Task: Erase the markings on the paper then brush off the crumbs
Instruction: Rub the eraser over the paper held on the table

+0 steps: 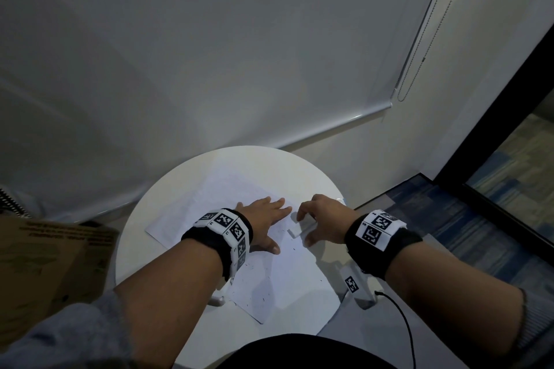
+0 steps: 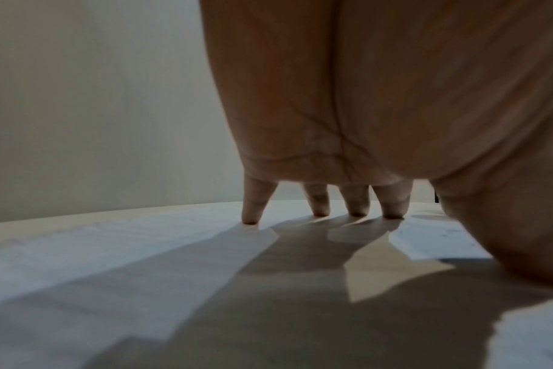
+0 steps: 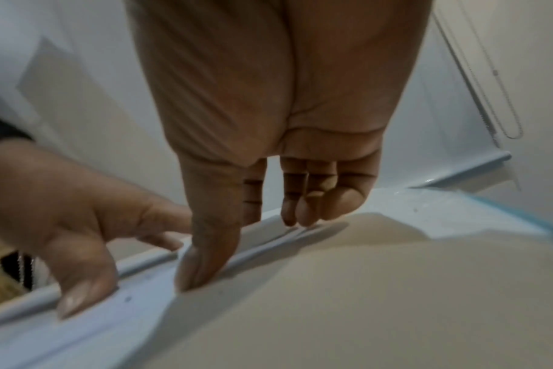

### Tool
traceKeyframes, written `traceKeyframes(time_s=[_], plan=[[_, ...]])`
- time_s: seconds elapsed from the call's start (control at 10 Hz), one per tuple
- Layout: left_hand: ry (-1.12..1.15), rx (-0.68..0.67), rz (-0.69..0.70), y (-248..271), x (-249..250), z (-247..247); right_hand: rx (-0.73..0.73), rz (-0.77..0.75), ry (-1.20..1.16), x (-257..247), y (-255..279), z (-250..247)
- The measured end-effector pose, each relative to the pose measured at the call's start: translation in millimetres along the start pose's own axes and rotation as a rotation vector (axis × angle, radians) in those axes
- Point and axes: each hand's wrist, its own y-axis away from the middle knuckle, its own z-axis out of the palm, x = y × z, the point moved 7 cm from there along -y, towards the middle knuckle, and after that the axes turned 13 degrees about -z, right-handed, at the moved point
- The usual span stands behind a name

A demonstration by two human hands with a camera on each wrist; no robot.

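A sheet of white paper (image 1: 269,278) lies on the round white table (image 1: 168,189), overlapping a second sheet farther back. Dark eraser crumbs (image 1: 263,298) speckle its near half. My left hand (image 1: 269,228) presses flat on the paper with straight, spread fingers (image 2: 321,207) whose tips touch the sheet. Just to its right, my right hand (image 1: 308,226) arches over a white block eraser (image 1: 295,232). Its fingers curl down on the far side and its thumb (image 3: 202,262) sits on the near side. The eraser rests on the paper.
A cardboard box (image 1: 45,263) stands left of the table. A white tagged device (image 1: 352,284) with a black cable (image 1: 401,317) hangs off the table's right edge. A roller blind (image 1: 209,54) covers the wall behind, and blue carpet (image 1: 449,234) lies to the right.
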Motion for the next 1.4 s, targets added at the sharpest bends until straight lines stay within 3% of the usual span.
traceKeyframes(time_s=[0.2,0.4,0.6,0.8,1.1,1.2,1.4], plan=[[0.011,0.007,0.002,-0.2,-0.5,0.9,-0.020,0.016,-0.037,5.7,1.6,-7.3],[0.000,0.001,0.009,-0.3,0.4,0.6,0.135,0.127,-0.845,18.5,13.0,-7.6],[0.001,0.001,0.002,-0.6,0.6,0.5,0.140,0.138,-1.082,15.5,15.8,-5.8],[-0.004,0.001,0.005,-0.8,0.5,0.6,0.205,0.157,-0.829,25.7,12.8,-9.8],[0.010,-0.001,0.012,-0.1,0.2,1.2,0.192,0.087,-1.073,15.7,17.1,-4.3],[0.017,0.002,0.011,-0.6,0.1,1.2,0.171,0.113,-1.046,16.9,16.1,-1.5],[0.016,-0.009,0.008,-1.7,-1.3,1.8,0.239,0.101,-0.429,23.5,14.5,-11.5]])
